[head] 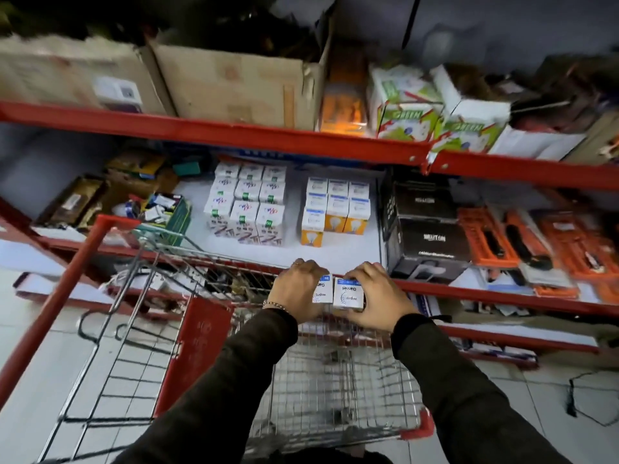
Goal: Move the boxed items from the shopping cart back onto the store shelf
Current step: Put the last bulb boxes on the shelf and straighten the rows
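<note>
The left hand (299, 289) grips one white box (323, 289) and the right hand (378, 296) grips another white box (348, 294), the two held side by side above the shopping cart (335, 390), just before the shelf (341, 252) edge.

The shelf (214, 133) frames are red, with a pale grey-white deck. The shopping cart (204, 333) is silver wire mesh with red plastic trim and a red handle. Two boxes (348, 294) in the hands are white with blue dotted rings and dark lettering. Both sleeves (469, 390) are dark olive-brown. On the shelf, one stack of boxes (249, 199) is white with pink script and small green tags; beside it another stack (336, 209) is white over orange with bulb pictures. The black cartons (428, 236) carry white lettering. The blister packs (536, 242) are bright orange. Above, the cardboard boxes (241, 85) are plain brown.
</note>
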`<state>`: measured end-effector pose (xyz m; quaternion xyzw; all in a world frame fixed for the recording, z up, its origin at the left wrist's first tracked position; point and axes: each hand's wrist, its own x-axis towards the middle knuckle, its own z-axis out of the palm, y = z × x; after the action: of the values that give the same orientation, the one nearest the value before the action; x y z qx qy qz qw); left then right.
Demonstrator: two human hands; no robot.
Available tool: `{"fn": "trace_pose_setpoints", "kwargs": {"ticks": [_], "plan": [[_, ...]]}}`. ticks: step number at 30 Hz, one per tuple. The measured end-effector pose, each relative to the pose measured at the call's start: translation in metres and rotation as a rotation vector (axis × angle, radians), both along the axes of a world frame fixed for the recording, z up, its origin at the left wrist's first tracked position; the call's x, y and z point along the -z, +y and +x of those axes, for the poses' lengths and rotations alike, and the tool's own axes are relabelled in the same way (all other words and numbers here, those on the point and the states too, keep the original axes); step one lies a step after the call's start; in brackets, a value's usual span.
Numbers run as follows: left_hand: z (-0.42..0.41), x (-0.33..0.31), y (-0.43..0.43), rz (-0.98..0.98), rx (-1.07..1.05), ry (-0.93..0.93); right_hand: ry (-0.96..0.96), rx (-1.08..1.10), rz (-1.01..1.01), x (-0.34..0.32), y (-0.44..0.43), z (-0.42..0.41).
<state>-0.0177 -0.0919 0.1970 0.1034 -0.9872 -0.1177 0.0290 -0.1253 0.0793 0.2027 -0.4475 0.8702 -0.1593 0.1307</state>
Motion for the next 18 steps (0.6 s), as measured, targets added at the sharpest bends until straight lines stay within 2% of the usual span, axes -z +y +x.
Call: {"fn": "trace_pose_setpoints", "kwargs": {"ticks": [6, 11, 18], "plan": [[-0.056, -0.028, -0.006, -0.062, 0.034, 0.05, 0.093, 0.082, 0.012, -0.03, -0.003, -0.051], [-0.112, -0.025, -0.013, -0.185, 0.039, -0.038, 0.139, 0.126, 0.05, -0.033, -0.019, -0.093], [-0.164, 0.016, -0.026, -0.314, 0.027, -0.204, 0.107, 0.135, 0.189, -0.009, -0.057, -0.135]]}}
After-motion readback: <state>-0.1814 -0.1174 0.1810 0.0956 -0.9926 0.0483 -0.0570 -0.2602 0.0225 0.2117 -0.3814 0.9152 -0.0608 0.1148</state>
